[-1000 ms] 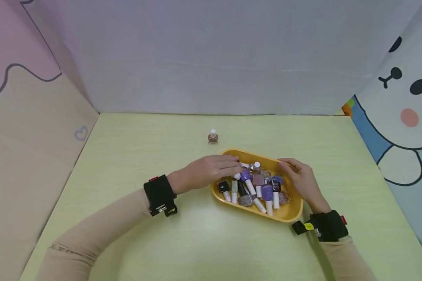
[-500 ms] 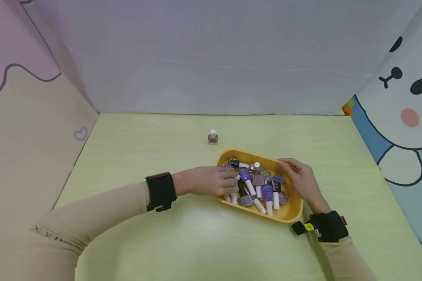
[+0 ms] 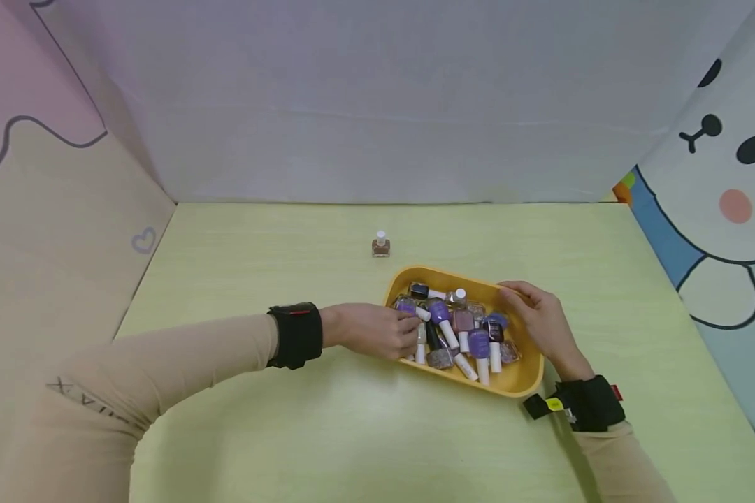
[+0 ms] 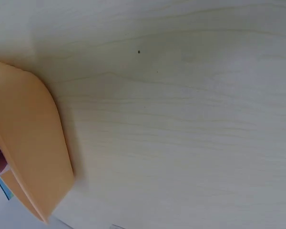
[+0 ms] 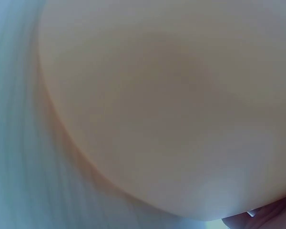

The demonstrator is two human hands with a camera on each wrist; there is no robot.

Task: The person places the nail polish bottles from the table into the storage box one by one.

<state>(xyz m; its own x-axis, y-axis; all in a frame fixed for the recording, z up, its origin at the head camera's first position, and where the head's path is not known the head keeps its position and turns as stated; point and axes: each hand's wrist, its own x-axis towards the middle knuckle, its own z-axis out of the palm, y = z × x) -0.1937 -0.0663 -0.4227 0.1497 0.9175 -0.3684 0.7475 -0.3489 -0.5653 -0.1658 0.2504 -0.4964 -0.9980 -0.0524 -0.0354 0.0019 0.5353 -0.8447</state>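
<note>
A yellow plastic tray (image 3: 516, 381) on the table holds several small nail polish bottles, such as a purple one with a white cap (image 3: 479, 344). At its left end my left hand (image 3: 377, 330) reaches over the rim, fingers bent down among the bottles. The back of the hand hides the fingertips, so I cannot tell whether they pinch a bottle. My right hand (image 3: 541, 325) grips the right rim, thumb on the inner side. The tray's outer wall (image 4: 33, 129) shows in the left wrist view and its blurred wall (image 5: 171, 119) fills the right wrist view.
Behind the tray, a brown nail polish bottle (image 3: 381, 246) with a white cap stands upright on the pale table (image 3: 277, 258). A white back panel (image 3: 377, 140) and printed side panels enclose the table.
My left hand has shifted from above the bottles down toward the tray's near left corner, its fingers bending in, uncovering bottles at the far left. My right hand has stayed on the rim.
</note>
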